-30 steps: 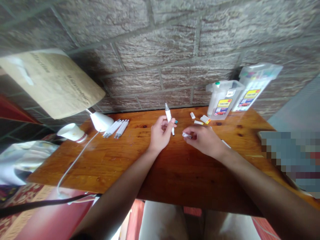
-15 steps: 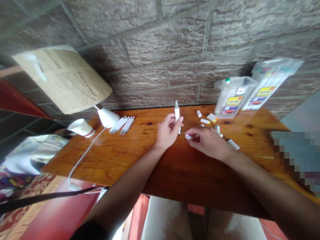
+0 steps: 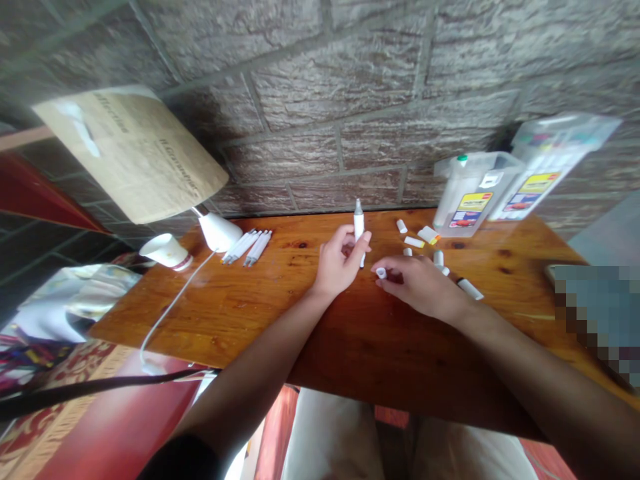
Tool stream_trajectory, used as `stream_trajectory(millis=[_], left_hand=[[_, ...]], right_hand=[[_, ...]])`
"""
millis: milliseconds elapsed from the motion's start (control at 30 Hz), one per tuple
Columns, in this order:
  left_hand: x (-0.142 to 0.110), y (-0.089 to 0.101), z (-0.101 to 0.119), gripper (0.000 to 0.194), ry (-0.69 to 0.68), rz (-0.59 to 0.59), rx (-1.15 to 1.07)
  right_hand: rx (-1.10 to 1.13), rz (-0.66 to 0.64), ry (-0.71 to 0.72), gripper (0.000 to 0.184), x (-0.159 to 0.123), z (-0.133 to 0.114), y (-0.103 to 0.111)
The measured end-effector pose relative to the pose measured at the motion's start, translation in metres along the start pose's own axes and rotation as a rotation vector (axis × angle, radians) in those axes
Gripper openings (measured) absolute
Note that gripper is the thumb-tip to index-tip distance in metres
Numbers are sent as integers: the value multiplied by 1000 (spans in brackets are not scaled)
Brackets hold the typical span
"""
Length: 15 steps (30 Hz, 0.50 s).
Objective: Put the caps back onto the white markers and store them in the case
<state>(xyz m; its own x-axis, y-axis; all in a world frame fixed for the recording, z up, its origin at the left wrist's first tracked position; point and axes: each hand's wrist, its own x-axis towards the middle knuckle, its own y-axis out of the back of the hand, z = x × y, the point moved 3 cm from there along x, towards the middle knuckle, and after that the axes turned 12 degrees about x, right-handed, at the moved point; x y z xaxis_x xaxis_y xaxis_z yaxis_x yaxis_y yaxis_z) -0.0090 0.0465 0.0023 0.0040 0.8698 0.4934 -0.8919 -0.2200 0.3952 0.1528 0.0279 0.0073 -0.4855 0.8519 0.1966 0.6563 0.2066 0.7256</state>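
We are grasping a white marker (image 3: pixel 359 225) in our left hand (image 3: pixel 336 264), its grey end pointing up over the wooden surface (image 3: pixel 280 300). With our right hand (image 3: pixel 423 281) we are pinching a small white cap (image 3: pixel 381 273) near the marker, apart from it. Loose caps (image 3: pixel 415 243) are lying before 2 clear containers (image 3: pixel 473 210); other markers (image 3: pixel 259 248) are lying beside the lamp (image 3: pixel 220 232)

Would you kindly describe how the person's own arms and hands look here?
The left hand and right hand are ungloved, with no watch or bracelet visible. The left forearm is bare up to what looks like a black sleeve near the bottom edge; the right forearm is bare as far as it shows.
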Motion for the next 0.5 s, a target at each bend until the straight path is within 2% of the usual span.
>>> stream_trajectory(millis=[333,500], left_hand=[[0,1,-1,29,-24,-1,19],[0,0,0,28,-21,-2,-15]], right_hand=[[37,-3,-42,24,0,3,-1],[37,-13,-59,11,0,-1,1]])
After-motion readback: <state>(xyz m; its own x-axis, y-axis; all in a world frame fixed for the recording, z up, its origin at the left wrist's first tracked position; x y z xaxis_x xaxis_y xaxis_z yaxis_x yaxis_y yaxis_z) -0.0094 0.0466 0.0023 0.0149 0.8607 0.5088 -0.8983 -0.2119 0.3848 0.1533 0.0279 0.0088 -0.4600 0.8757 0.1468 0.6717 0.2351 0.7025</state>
